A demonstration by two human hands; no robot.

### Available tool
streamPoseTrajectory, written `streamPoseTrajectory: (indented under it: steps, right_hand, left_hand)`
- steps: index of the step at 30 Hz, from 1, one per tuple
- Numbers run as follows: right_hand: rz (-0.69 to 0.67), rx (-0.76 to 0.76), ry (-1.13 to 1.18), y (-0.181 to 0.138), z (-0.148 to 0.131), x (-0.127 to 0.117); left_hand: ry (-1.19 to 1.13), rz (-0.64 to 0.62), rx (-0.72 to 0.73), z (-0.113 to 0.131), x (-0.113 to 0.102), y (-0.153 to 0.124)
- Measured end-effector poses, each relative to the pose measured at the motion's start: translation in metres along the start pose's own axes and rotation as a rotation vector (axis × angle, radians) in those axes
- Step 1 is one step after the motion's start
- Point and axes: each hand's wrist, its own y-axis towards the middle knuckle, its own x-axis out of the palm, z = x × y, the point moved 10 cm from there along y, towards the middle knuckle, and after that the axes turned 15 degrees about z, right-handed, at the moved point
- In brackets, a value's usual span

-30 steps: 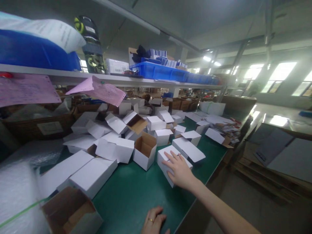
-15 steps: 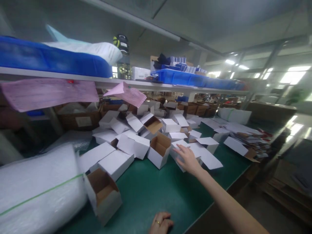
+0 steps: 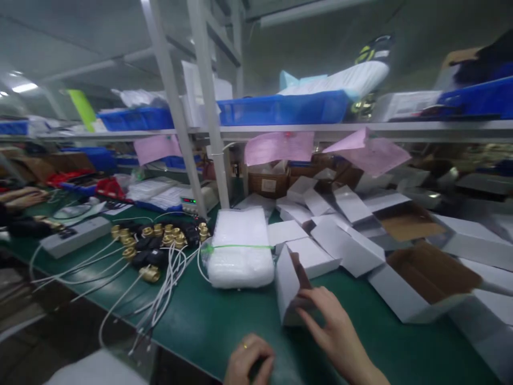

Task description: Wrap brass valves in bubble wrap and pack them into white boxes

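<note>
An open white cardboard box with a brown inside stands near the front middle of the green table. My right hand is at its near right edge, forefinger at the opening and thumb against the outer wall, gripping it. My left hand, with a ring on one finger, rests by the table's front edge. Its fingers are loosely curled, thumb apart, holding nothing. Just left of the box lies a bubble-wrapped white bundle tied with a green band.
Many white boxes are heaped on the right, some open. Brass fittings with white cables lie left, beside a grey power strip. Shelf posts rise behind. Another person's hands are at far left.
The view has swung left, bringing in the brass fittings and cables. My right hand has left a box in the heap and come to the open box beside the bundle.
</note>
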Motion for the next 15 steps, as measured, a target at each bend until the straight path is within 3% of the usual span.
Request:
streamPoseTrajectory:
  steps: [4,6,11,15]
  right_hand:
    - [0.112,-0.103,-0.064,-0.001,-0.007,-0.017]
    - [0.151,-0.068,-0.093,-0.003,0.001,-0.025]
    - [0.232,-0.035,-0.322,-0.002,0.025,-0.043]
    - [0.460,-0.107,-0.373,-0.018,0.021,-0.079]
  left_hand:
    - [0.344,0.410,-0.147,-0.036,-0.131,0.013]
    - [0.460,0.532,-0.187,-0.059,-0.177,0.021]
    - [0.676,0.655,-0.248,-0.122,-0.255,0.065]
    - [0.858,0.667,-0.339,-0.160,-0.298,0.106]
